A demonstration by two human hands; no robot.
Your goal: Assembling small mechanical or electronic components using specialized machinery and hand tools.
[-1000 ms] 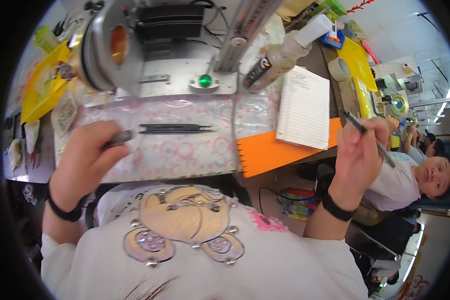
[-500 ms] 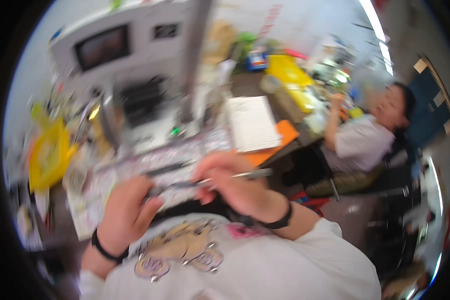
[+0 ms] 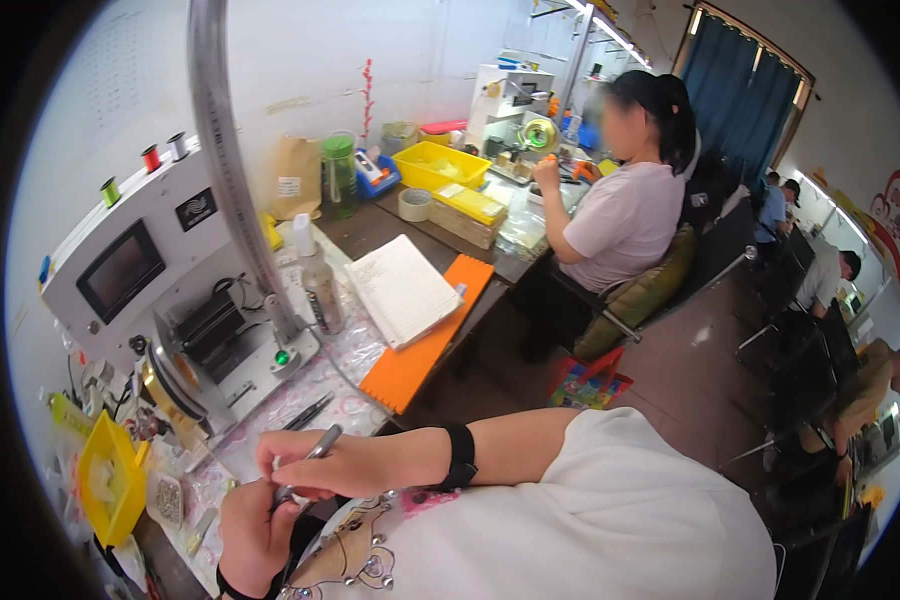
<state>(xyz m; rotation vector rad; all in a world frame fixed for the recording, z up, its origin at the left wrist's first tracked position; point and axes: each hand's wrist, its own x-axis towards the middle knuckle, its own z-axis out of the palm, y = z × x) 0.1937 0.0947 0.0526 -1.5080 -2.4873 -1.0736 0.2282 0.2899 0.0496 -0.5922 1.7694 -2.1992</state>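
My right hand (image 3: 325, 472) is closed around a slim grey pen-like tool (image 3: 324, 443), its back end sticking up past the fingers. Beside and just below it, my left hand (image 3: 250, 532) is curled with thumb against fingers; what sits in its grip is mostly hidden. The hands meet close in front of my body, over the near edge of the table. A dark pair of tweezers (image 3: 308, 412) lies on the patterned table cover (image 3: 362, 345), just beyond my right hand.
A white machine (image 3: 100, 235) with a screen stands ahead left, its metal post (image 3: 232, 160) upright. A yellow bin (image 3: 110, 480) and a small dish (image 3: 168, 500) are at left. A notebook (image 3: 405, 290) overlaps an orange folder (image 3: 420, 340). A co-worker (image 3: 630, 200) sits at the right.
The view has swung to the right and sharpened, so the machine and both hands sit further left. My hands have come closer together; the right still holds the pen-like tool.
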